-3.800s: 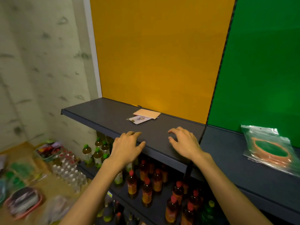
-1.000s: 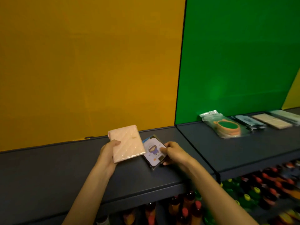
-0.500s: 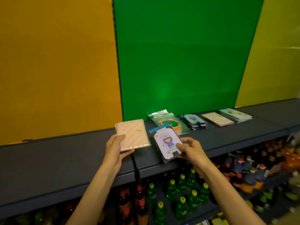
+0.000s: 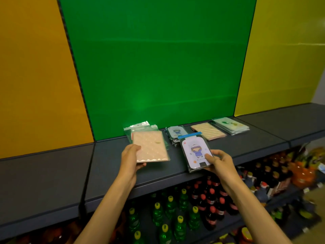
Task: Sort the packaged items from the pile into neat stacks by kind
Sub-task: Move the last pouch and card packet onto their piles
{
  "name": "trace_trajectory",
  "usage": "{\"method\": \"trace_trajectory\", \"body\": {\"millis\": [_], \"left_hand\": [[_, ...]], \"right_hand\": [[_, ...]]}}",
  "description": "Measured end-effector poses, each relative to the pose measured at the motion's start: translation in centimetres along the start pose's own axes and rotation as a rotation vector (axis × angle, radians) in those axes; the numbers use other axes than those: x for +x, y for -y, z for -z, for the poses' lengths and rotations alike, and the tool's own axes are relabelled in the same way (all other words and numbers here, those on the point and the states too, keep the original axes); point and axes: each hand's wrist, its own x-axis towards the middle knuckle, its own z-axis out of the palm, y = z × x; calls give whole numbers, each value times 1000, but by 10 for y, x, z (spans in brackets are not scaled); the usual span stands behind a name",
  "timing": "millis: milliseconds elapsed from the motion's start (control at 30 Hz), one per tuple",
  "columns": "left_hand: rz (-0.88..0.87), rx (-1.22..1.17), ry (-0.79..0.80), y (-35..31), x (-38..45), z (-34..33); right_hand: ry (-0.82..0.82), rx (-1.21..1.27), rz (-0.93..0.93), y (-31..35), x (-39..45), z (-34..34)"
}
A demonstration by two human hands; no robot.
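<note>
Left hand [image 4: 131, 158] pinching a pink packet [image 4: 149, 146], right hand [image 4: 220, 161] pinching a cartoon card packet [image 4: 196, 153], both above the dark shelf [image 4: 109, 161].

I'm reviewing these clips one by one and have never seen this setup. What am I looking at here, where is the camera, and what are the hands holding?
There is no machine: a person wears a camera on the head, looking down at their own bare hands. The left hand holds a pink quilted packet; the right hand holds a cartoon-figure packet. On the dark shelf lie sorted stacks: a clear bag, matching cartoon packets, a striped beige stack and pale green packets. Bottles stand below.
</note>
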Motion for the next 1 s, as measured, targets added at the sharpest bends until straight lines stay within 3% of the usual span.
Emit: {"method": "trace_trajectory", "body": {"millis": [433, 733, 867, 1000], "left_hand": [[-81, -93, -139, 4, 82, -54], [-83, -93, -177, -2, 105, -69], [-101, -84, -205, -3, 109, -78], [-134, -16, -250, -1, 112, -97]], "right_hand": [[55, -171, -7, 19, 161, -34], [123, -294, -9, 0, 226, -71], [83, -546, 111, 3, 225, -74], [142, -803, 222, 4, 230, -63]]}}
